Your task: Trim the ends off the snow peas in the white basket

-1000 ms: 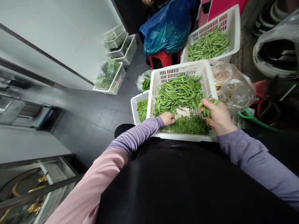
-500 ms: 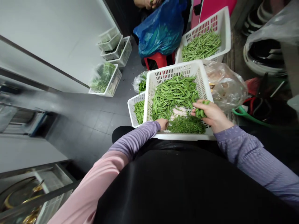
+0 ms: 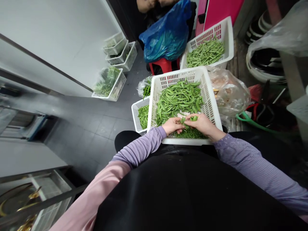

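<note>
A white plastic basket (image 3: 152, 96) sits at my lap with a heap of green pea pods (image 3: 180, 96) in its far part. At its near side lies a pile of fine green trimmings (image 3: 193, 133). Over this pile my two hands meet, fingertips close together. My left hand (image 3: 173, 125) is closed in a pinch on a small green piece, probably a pea pod, mostly covered by the fingers. My right hand (image 3: 203, 124) is curled around several pea pods, whose ends show between thumb and fingers.
Behind stands another white basket (image 3: 231, 41) of green beans (image 3: 205, 53). A blue bag (image 3: 166, 35) rests on a red stool (image 3: 165, 65), near another person's arms (image 3: 146, 4). A small basket (image 3: 134, 117) is at left, a clear bag (image 3: 231, 93) and green-handled scissors (image 3: 250, 121) at right.
My right hand has moved left and down, bringing its pods to my left hand. My left hand has lifted from the trimmings' left edge and moved right. The view has shifted slightly.
</note>
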Action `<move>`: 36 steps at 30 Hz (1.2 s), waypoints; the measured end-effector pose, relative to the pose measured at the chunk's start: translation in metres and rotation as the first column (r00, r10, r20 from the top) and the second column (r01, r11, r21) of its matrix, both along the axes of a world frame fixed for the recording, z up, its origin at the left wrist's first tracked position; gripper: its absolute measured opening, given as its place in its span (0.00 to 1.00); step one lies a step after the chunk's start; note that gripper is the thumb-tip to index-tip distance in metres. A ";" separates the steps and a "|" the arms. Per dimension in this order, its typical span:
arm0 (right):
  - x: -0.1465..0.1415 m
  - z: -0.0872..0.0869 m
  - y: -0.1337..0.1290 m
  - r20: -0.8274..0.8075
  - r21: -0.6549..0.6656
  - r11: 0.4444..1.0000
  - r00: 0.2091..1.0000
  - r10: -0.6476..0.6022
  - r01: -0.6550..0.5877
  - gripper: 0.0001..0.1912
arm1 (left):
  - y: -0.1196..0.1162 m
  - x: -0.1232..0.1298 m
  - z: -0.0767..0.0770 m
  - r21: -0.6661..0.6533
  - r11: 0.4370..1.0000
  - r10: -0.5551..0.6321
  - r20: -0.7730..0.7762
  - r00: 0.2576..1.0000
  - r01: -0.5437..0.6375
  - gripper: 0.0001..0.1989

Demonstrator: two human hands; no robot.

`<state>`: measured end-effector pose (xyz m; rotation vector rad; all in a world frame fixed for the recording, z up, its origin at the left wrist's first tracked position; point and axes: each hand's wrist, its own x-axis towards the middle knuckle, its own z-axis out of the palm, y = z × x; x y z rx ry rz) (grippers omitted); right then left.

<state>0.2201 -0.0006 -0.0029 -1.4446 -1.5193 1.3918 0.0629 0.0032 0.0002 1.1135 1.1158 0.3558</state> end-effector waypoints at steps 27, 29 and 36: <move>0.009 0.005 0.010 -0.392 -0.222 0.956 0.881 -0.265 0.189 0.18 | -0.009 -0.014 -0.020 0.067 0.962 -0.178 -0.577 0.797 0.264 0.04; 0.009 0.002 0.012 -0.424 -0.267 0.948 0.862 -0.276 0.172 0.20 | -0.006 -0.015 -0.014 0.232 0.948 -0.061 -0.534 0.843 0.215 0.14; 0.008 0.000 0.012 -0.224 -0.186 0.976 0.962 -0.156 0.115 0.16 | 0.003 0.002 0.021 0.128 0.980 -0.113 -0.281 0.953 0.154 0.14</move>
